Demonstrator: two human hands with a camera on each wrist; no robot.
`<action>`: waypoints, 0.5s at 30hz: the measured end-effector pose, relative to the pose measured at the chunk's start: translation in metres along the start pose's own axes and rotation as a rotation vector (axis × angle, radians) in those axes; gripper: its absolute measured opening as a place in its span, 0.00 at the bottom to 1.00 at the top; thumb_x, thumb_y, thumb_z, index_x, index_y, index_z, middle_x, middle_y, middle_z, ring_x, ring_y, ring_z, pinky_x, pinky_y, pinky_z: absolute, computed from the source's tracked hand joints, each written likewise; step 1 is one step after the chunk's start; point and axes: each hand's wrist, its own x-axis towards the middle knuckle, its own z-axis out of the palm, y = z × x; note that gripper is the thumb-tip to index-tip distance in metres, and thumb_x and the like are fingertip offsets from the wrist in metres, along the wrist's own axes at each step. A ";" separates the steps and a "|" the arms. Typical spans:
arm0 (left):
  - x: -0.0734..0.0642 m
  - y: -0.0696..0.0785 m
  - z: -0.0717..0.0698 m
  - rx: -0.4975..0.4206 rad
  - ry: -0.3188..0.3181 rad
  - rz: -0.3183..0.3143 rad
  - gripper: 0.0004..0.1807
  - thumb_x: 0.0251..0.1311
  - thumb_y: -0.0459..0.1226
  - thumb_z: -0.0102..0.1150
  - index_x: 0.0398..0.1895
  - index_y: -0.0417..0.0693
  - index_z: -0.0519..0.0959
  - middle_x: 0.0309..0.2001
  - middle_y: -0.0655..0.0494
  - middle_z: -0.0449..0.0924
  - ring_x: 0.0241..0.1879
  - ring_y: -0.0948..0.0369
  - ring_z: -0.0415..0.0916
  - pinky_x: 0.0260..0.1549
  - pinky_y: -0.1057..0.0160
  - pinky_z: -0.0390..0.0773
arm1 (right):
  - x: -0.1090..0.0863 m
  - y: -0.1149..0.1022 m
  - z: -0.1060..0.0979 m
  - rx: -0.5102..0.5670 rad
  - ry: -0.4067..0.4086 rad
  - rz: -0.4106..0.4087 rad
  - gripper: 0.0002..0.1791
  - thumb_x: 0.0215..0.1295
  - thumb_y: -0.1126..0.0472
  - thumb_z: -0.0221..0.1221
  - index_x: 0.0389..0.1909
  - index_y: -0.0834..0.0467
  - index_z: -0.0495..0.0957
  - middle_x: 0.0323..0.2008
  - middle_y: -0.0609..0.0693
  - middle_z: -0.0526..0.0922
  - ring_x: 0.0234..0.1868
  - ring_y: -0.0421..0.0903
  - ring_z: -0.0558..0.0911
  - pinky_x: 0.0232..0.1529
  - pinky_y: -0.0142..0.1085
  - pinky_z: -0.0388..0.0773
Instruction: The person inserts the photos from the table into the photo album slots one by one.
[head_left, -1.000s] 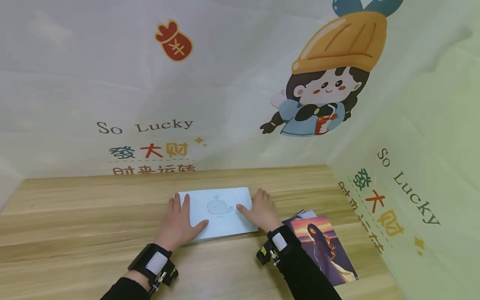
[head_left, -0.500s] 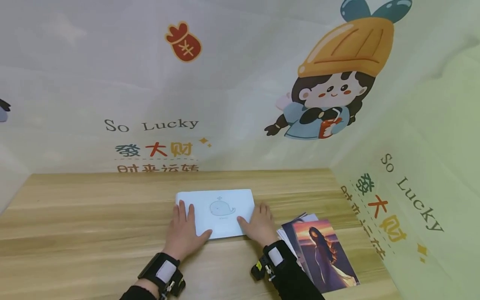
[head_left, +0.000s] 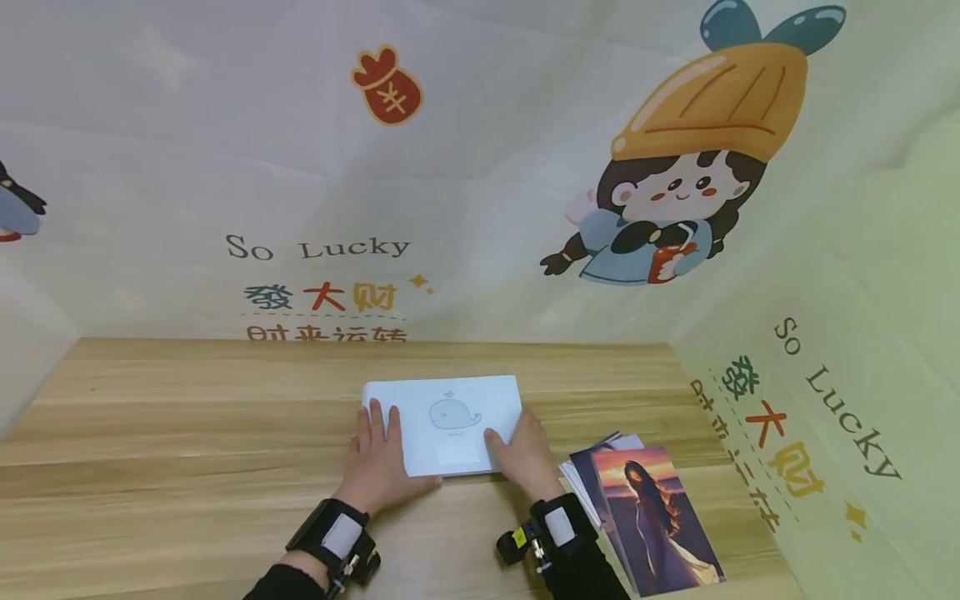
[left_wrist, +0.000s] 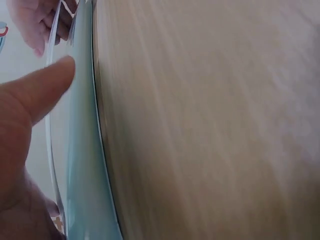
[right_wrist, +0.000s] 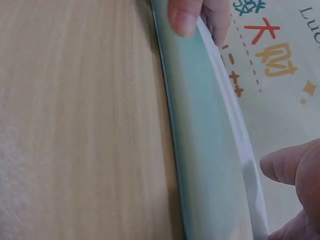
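Note:
A pale blue album (head_left: 453, 437) with a small whale drawing lies on the wooden table, its long side towards me. My left hand (head_left: 385, 468) holds its left end, with fingers over the left edge and thumb along the near edge. At the other end my right hand (head_left: 528, 458) grips the right edge, thumb on the cover. In the left wrist view, the left thumb (left_wrist: 42, 90) is beside the album's rounded spine (left_wrist: 85, 150). The right wrist view shows the left thumb (right_wrist: 182, 20) at the spine's far end and the right thumb (right_wrist: 285, 162) close by.
Several printed pictures (head_left: 660, 525) lie in a loose stack to the right, the top one showing a long-haired figure at sunset. The table (head_left: 187, 467) ends at a printed white cloth backdrop (head_left: 480, 167), which also rises along the right side.
My view has shifted slightly. The left thumb has moved from the cover down to the near edge. My right fingers have drawn in to the album's right edge, and more of the picture stack shows.

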 end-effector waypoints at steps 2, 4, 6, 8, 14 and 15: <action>0.001 0.001 0.002 -0.018 0.005 0.008 0.68 0.42 0.55 0.76 0.74 0.24 0.47 0.76 0.22 0.33 0.76 0.29 0.32 0.71 0.30 0.50 | 0.000 0.000 -0.003 0.005 0.018 0.001 0.39 0.64 0.56 0.61 0.65 0.79 0.60 0.62 0.77 0.69 0.65 0.69 0.71 0.68 0.57 0.68; 0.002 0.002 0.005 -0.033 0.021 0.015 0.67 0.41 0.53 0.77 0.74 0.24 0.48 0.76 0.22 0.34 0.76 0.28 0.33 0.71 0.30 0.50 | 0.001 -0.002 -0.007 0.014 0.033 -0.018 0.37 0.64 0.56 0.61 0.63 0.79 0.62 0.60 0.76 0.71 0.64 0.69 0.73 0.67 0.57 0.70; 0.004 0.002 0.008 -0.046 0.044 0.020 0.65 0.41 0.52 0.77 0.73 0.24 0.50 0.75 0.21 0.36 0.76 0.28 0.35 0.70 0.30 0.51 | 0.002 -0.006 -0.014 0.029 0.035 -0.042 0.35 0.65 0.57 0.60 0.63 0.79 0.63 0.59 0.76 0.72 0.63 0.68 0.74 0.66 0.57 0.71; 0.006 0.003 0.011 -0.053 0.062 0.026 0.64 0.42 0.51 0.77 0.73 0.24 0.51 0.75 0.21 0.37 0.75 0.27 0.36 0.70 0.29 0.52 | 0.002 -0.012 -0.022 0.069 0.025 -0.065 0.34 0.66 0.58 0.59 0.63 0.78 0.62 0.60 0.76 0.72 0.63 0.68 0.74 0.66 0.58 0.71; 0.009 0.010 0.014 -0.070 0.123 0.066 0.53 0.51 0.50 0.71 0.72 0.28 0.57 0.73 0.20 0.48 0.73 0.24 0.43 0.67 0.27 0.56 | 0.002 -0.047 -0.057 0.234 -0.016 -0.081 0.31 0.74 0.56 0.50 0.66 0.77 0.62 0.61 0.75 0.72 0.61 0.67 0.76 0.61 0.58 0.74; 0.008 0.012 0.013 -0.068 0.140 0.078 0.51 0.53 0.49 0.70 0.72 0.29 0.58 0.72 0.20 0.51 0.72 0.24 0.46 0.66 0.27 0.57 | 0.001 -0.054 -0.063 0.278 -0.027 -0.083 0.31 0.76 0.54 0.48 0.66 0.76 0.63 0.61 0.75 0.72 0.61 0.67 0.75 0.62 0.58 0.74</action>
